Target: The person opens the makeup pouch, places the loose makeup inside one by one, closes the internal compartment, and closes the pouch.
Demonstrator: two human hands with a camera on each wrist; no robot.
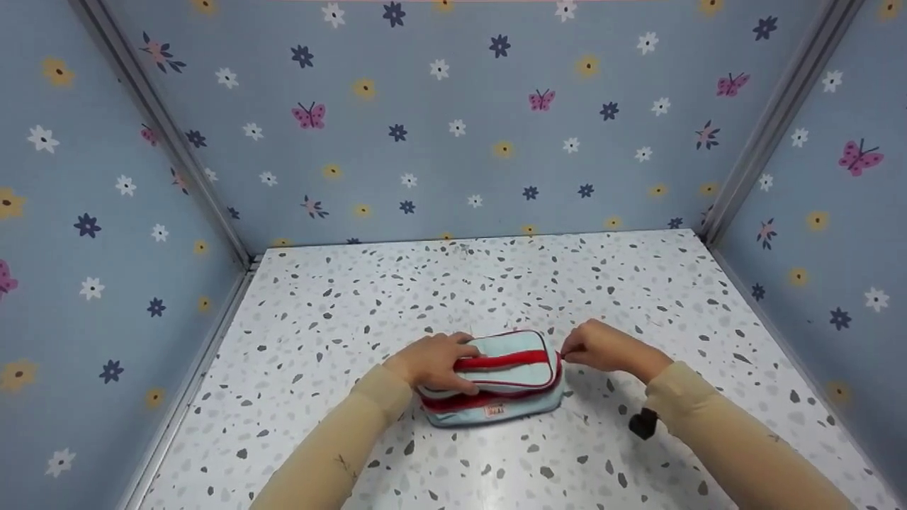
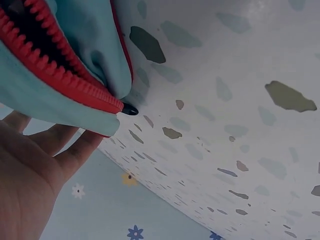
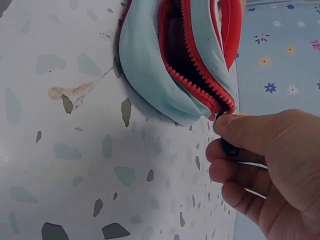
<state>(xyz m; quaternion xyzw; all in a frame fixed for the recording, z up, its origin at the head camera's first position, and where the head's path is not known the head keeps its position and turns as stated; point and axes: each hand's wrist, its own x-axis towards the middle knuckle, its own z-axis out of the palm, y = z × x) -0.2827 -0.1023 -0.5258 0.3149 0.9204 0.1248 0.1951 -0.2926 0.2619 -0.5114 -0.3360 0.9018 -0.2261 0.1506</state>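
Observation:
A pale blue zip pouch with red piping, a red strap handle and a small label lies on the speckled table. My left hand grips its left end, thumb toward the front and fingers over the top. At the right end, my right hand pinches the black zipper pull between thumb and forefinger. The red zipper gapes along the pouch's side in the right wrist view, its inside dark. In the left wrist view, the zipper's other end finishes in a black tab.
White terrazzo-patterned table spreads around the pouch. Blue flowered panels in grey metal frames stand at the back and both sides. A dark hexagonal thing shows beside the right sleeve. A brownish stain marks the tabletop.

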